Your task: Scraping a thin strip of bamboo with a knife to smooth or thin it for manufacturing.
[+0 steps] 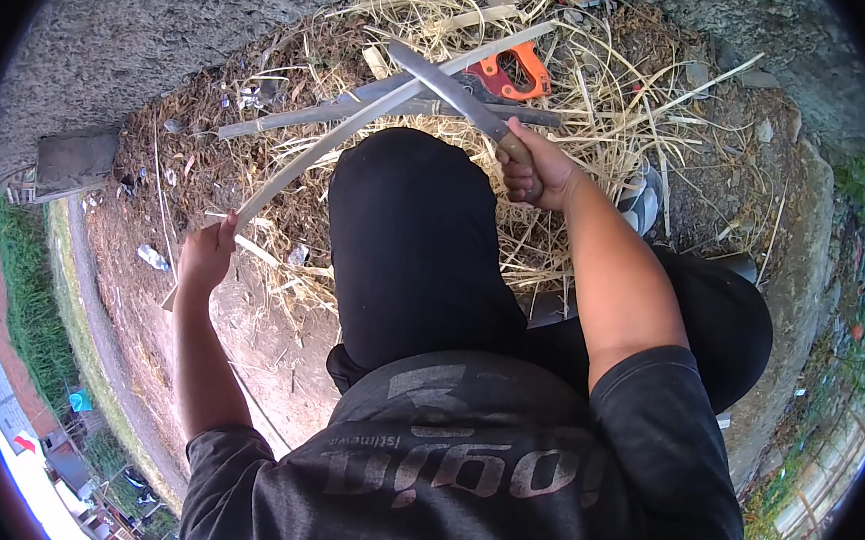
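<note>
My left hand point(207, 254) is closed round the lower part of a long, pale wooden strip point(315, 153), probably split bamboo. The strip slants up to the right, past my raised knee, above the litter on the ground. In my right hand point(542, 167) is a machete point(457, 95), gripped by its brown handle, its grey blade pointing up and to the left. Blade and strip cross just beyond my knee, the blade on top; whether they touch I cannot tell. Behind the crossing lies a handsaw point(534, 68) with an orange handle.
Grey wooden lengths point(308, 119) lie across the ground beyond my knee. Thin pale shavings point(604, 111) are heaped around them. A rough grey wall point(209, 19) rises at the far side, with a grey block point(76, 163) at its left. A crumpled plastic wrapper point(153, 256) lies at left.
</note>
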The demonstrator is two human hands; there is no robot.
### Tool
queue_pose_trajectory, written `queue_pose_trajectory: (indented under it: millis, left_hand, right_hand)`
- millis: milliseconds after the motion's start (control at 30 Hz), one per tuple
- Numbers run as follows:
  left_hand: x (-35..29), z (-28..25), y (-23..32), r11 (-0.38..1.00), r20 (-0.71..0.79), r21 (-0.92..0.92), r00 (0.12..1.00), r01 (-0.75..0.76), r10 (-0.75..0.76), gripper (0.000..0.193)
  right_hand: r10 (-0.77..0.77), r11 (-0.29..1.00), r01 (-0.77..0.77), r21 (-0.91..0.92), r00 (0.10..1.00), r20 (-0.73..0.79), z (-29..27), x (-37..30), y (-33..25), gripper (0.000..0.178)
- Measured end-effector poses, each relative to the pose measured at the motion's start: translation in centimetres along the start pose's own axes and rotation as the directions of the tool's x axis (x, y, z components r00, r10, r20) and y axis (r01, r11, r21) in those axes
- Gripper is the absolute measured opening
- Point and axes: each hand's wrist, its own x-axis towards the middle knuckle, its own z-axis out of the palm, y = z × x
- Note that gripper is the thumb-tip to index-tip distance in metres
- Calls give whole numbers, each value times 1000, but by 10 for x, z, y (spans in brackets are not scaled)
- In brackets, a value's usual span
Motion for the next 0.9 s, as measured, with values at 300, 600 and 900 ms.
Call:
queue_pose_trajectory:
  millis: [300, 600, 900]
  left_hand:
    - [-16, 26, -22, 994, 45, -107, 999, 17, -12, 73]
    - [-76, 92, -117, 813, -60, -580, 993, 49, -103, 66]
    - [-152, 70, -101, 646, -196, -764, 955, -5, -224, 55]
  right_hand:
    - [-82, 994, 69, -88, 986, -144, 13, -4, -3, 57]
    - [-532, 836, 542, -81, 839, 116, 49, -52, -71, 57]
    - [-729, 622, 772, -130, 631, 266, 119, -85, -108, 37]
